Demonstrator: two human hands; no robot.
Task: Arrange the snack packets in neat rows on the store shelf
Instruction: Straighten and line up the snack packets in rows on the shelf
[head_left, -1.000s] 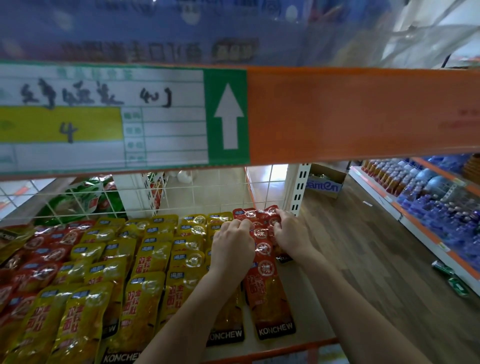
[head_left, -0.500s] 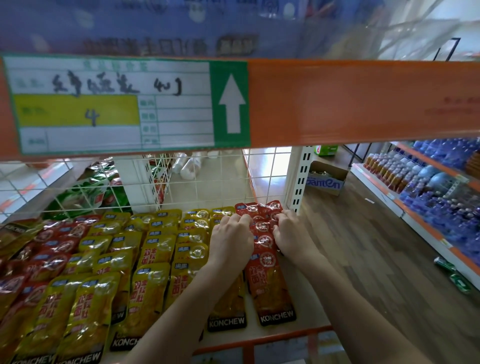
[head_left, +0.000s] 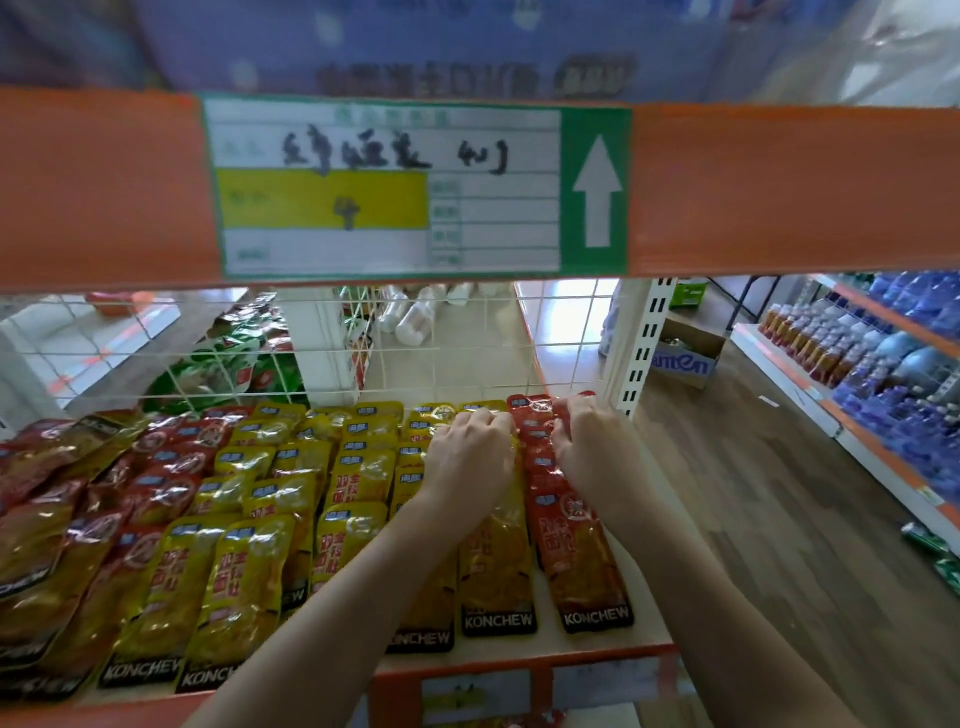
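Overhead an orange beam (head_left: 779, 187); both hands (head_left: 470, 452) grip packets (head_left: 540, 415) on the shelf (head_left: 519, 657).

Cardboard box (head_left: 688, 355) on wood floor (head_left: 769, 499); bottles (head_left: 893, 364) opposite.

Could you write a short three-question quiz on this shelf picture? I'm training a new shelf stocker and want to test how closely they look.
1. True or false: both hands are at the back of the rightmost row of packets.
2. What colour is the row of packets between the hands? A) green B) red C) blue
3. What brand word is printed on the bottom of the front packets?

Key
1. True. The left hand and right hand sit at the far end of the red row, near the wire grid.
2. B. Yellow packets lie to its left.
3. KONCHEW, as on the front red packet.
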